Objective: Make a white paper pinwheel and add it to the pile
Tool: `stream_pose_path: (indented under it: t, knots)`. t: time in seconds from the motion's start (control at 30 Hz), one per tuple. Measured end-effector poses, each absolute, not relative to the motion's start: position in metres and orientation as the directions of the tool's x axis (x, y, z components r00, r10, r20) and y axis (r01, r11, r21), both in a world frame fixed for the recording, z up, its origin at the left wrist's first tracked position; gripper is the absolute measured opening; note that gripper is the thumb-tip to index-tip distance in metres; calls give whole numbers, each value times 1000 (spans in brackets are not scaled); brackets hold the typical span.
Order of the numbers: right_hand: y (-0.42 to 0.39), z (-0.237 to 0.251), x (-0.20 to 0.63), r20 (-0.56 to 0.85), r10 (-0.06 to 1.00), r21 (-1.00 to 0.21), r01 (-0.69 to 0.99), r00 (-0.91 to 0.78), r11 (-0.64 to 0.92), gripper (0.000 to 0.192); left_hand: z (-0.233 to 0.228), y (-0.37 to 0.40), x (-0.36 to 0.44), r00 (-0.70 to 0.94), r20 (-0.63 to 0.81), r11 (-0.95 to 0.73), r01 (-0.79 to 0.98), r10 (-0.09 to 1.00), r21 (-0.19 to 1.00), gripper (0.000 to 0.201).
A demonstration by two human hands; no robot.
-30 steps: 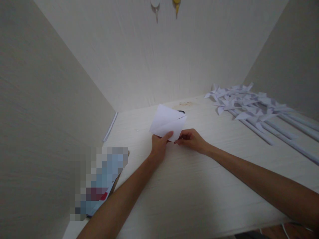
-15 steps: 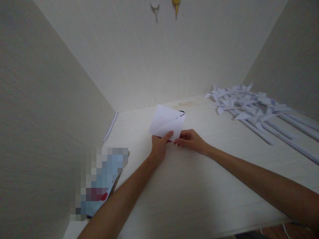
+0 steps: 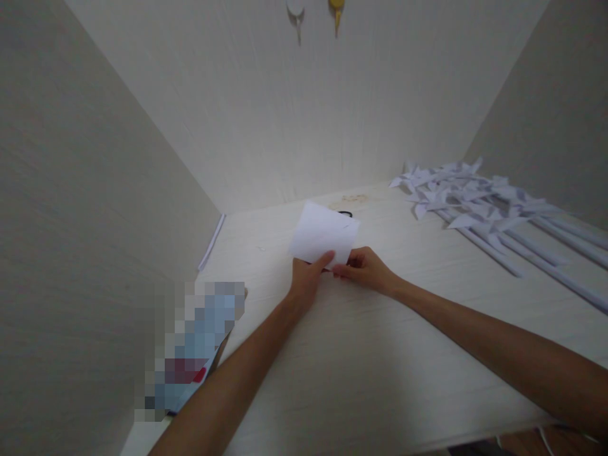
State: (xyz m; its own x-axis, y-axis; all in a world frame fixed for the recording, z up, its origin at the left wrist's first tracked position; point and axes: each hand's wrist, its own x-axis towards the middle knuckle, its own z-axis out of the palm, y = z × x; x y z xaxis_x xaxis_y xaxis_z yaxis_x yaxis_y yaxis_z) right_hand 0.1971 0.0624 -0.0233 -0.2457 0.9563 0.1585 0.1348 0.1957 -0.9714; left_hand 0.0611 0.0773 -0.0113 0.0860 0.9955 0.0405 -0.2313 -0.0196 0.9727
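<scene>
Two bare forearms reach forward over a pale wooden table (image 3: 361, 373). To the near left of the hands, at the table's edge, lies a blurred blue-and-red object (image 3: 190, 348) that cannot be made out.

At the table's middle the left hand (image 3: 306, 282) and right hand (image 3: 363, 269) meet, almost touching, both closed in a pinch on the near edge of one white sheet of paper (image 3: 325, 233). The left thumb lies on top of the sheet's near left corner; the right fingertips grip the edge just beside it. The paper stretches away from the hands — tilted up, its long side running left to right. Neither hand is nearer; they share the same edge.

Just behind the paper, a small dark object (image 3: 346, 214) peeks out, too hidden to identify. Farther right of the paper, well apart, lies a heap of white paper pinwheels (image 3: 465, 196) on long sticks. Behind everything rises a wall with two hooks (image 3: 316, 11) — one white, one yellow.
</scene>
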Motion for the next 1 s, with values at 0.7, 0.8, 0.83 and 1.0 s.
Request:
stream_pose_path:
  t: [0.7,0.8,0.83,1.0]
  knots:
    - [71,-17,203,5,993,-907,-418,116,54,24,-13,82,59,17,-3,8,-312,1000,950,20]
    - [71,-14,204,-32,993,-859,-511,113,30,30,-13,78,61,125,-6,45,-310,992,950,26]
    - [71,-14,204,-33,994,-855,-518,101,24,31,-13,77,61,143,10,36,-315,990,949,29]
    - [70,-15,202,7,998,-887,-460,68,37,26,-12,75,62,146,81,-32,-310,986,950,43]
